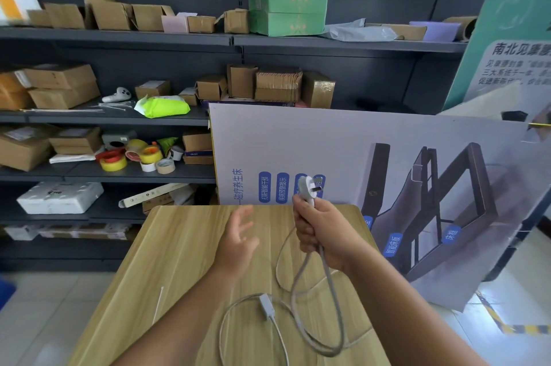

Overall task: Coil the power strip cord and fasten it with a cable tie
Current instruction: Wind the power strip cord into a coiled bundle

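Two hands — right hand [320, 228] fingers clench the cord [310, 300]; left hand [238, 242] spread, empty.

Wooden table [185, 249] with a light grain finish and rounded far corners. Lying directly on its surface: a white cable tie [158, 304] near the left edge, set lengthwise, and loose grey loops of power strip cord [281, 261] toward the right and near side, joined to a small white block [266, 303] at mid-table.
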The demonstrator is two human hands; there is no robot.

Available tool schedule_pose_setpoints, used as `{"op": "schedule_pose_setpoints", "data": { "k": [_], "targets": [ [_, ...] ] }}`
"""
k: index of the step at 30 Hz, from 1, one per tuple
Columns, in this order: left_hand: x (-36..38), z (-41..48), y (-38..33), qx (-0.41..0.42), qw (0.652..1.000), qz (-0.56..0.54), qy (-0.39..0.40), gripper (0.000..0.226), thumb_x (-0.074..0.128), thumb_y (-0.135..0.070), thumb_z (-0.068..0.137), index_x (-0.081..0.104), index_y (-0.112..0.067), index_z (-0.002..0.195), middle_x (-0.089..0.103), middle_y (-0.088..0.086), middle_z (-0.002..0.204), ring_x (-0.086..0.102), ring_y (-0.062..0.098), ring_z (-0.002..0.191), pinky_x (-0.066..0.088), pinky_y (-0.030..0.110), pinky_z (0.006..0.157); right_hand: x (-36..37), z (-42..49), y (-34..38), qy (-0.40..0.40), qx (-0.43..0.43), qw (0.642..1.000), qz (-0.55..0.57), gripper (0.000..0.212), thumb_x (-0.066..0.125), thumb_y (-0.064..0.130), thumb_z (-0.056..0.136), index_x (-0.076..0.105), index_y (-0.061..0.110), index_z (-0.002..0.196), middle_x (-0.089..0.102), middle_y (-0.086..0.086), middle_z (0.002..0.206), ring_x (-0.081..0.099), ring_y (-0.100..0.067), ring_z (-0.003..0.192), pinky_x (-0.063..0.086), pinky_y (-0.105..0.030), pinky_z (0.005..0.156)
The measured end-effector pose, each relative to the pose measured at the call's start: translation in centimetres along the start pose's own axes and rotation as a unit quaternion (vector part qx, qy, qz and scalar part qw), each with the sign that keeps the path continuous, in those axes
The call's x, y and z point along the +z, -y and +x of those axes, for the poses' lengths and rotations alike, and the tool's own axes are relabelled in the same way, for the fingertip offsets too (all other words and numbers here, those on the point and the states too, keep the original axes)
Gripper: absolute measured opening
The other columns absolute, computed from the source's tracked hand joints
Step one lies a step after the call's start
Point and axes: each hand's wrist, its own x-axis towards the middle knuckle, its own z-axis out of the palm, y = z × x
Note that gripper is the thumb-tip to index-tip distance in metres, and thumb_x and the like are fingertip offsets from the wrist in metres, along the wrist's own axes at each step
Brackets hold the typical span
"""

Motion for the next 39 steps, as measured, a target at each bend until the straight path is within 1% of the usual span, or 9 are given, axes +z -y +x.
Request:
{"op": "schedule_pose_setpoints", "data": {
  "k": [4, 9, 14, 17, 21, 24, 27, 35, 39],
  "targets": [
    [0.4, 2.0, 1.0, -0.018, 0.990, 0.118, 0.079, 0.094, 0.060, -0.016, 0.089, -0.002, -0.045, 0.152, 0.007, -0.014, 0.163, 0.019, 0.012, 0.147, 0.039, 0.036, 0.108, -0.4, -2.2, 3.0, 0.099, -0.022, 0.994, -0.034, 0.036, 0.050, 0.035, 0.096, 0.049, 0.016, 0.066, 0.031, 0.003, 0.049, 0.024, -0.010, 0.039, 0.019, -0.020, 0.040],
    [3.2, 2.3, 0.2, 0.025, 0.969, 0.072, 0.235, 0.059, 0.050, -0.032, 0.098, 0.020, -0.054, 0.143, 0.037, -0.013, 0.152, 0.030, 0.011, 0.144, 0.029, 0.040, 0.116, -1.3, -3.3, 5.3, 0.106, -0.066, 0.992, 0.037, 0.033, 0.048, 0.037, 0.091, 0.052, 0.014, 0.068, 0.030, 0.005, 0.045, 0.023, -0.007, 0.036, 0.020, -0.016, 0.038],
    [4.4, 2.6, -1.7, 0.142, 0.980, 0.094, -0.098, 0.069, 0.073, -0.028, 0.083, 0.033, -0.020, 0.139, 0.036, 0.006, 0.134, 0.044, 0.017, 0.123, 0.038, 0.023, 0.092, -2.4, -3.8, 4.4, 0.135, -0.045, 0.987, 0.068, 0.034, 0.045, 0.037, 0.093, 0.052, 0.012, 0.071, 0.033, 0.005, 0.047, 0.026, -0.006, 0.035, 0.024, -0.015, 0.036],
    [4.7, 3.1, -3.2, 0.218, 0.968, 0.096, -0.083, 0.074, 0.073, -0.031, 0.083, 0.028, -0.021, 0.141, 0.036, 0.008, 0.140, 0.039, 0.009, 0.124, 0.039, 0.027, 0.099, -2.2, -4.2, 3.8, 0.157, -0.038, 0.985, 0.065, 0.034, 0.047, 0.037, 0.092, 0.055, 0.013, 0.071, 0.034, 0.005, 0.046, 0.028, -0.005, 0.035, 0.026, -0.015, 0.035],
    [3.0, 4.0, -5.4, 0.251, 0.922, 0.151, -0.253, 0.063, 0.073, -0.027, 0.083, 0.041, -0.013, 0.135, 0.051, 0.013, 0.116, 0.052, 0.018, 0.099, 0.052, 0.037, 0.081, -2.8, -4.4, 3.5, 0.183, -0.047, 0.978, 0.087, 0.036, 0.064, 0.046, 0.086, 0.056, 0.012, 0.074, 0.036, 0.005, 0.048, 0.031, -0.004, 0.036, 0.029, -0.015, 0.034],
    [1.9, 5.5, -5.5, 0.192, 0.919, 0.345, -0.023, 0.049, 0.065, -0.040, 0.087, 0.049, -0.035, 0.133, 0.049, 0.000, 0.132, 0.049, 0.021, 0.122, 0.044, 0.042, 0.097, -3.1, -4.7, 3.5, 0.199, -0.054, 0.972, 0.110, 0.037, 0.069, 0.046, 0.083, 0.055, 0.013, 0.074, 0.036, 0.007, 0.048, 0.030, -0.004, 0.036, 0.029, -0.014, 0.035],
    [3.1, 3.9, -4.6, 0.079, 0.935, 0.271, 0.214, 0.017, 0.051, -0.032, 0.097, 0.060, -0.036, 0.111, 0.064, -0.012, 0.118, 0.059, 0.012, 0.115, 0.046, 0.042, 0.101, -2.9, -4.9, 4.5, 0.197, -0.078, 0.970, 0.118, 0.033, 0.060, 0.041, 0.089, 0.054, 0.014, 0.073, 0.036, 0.007, 0.047, 0.030, -0.003, 0.035, 0.030, -0.012, 0.035],
    [3.2, 0.9, -10.5, 0.045, 0.988, -0.130, 0.063, 0.010, 0.058, -0.015, 0.095, 0.067, -0.015, 0.100, 0.071, 0.002, 0.072, 0.074, 0.024, 0.066, 0.062, 0.037, 0.064, -2.9, -2.1, 2.1, -0.127, -0.083, 0.979, -0.137, 0.038, 0.045, 0.035, 0.100, 0.058, 0.004, 0.083, 0.041, -0.006, 0.062, 0.028, -0.009, 0.041, 0.022, -0.024, 0.040],
    [3.9, 0.3, -14.3, 0.073, 0.986, -0.147, 0.042, 0.006, 0.070, -0.019, 0.088, 0.071, -0.013, 0.089, 0.070, -0.003, 0.060, 0.073, 0.021, 0.061, 0.059, 0.030, 0.058, -1.0, -1.1, 0.6, -0.145, -0.064, 0.984, -0.075, 0.043, 0.042, 0.035, 0.101, 0.062, -0.002, 0.099, 0.053, 0.000, 0.060, 0.031, -0.008, 0.040, 0.025, -0.023, 0.038]
  ]
}}
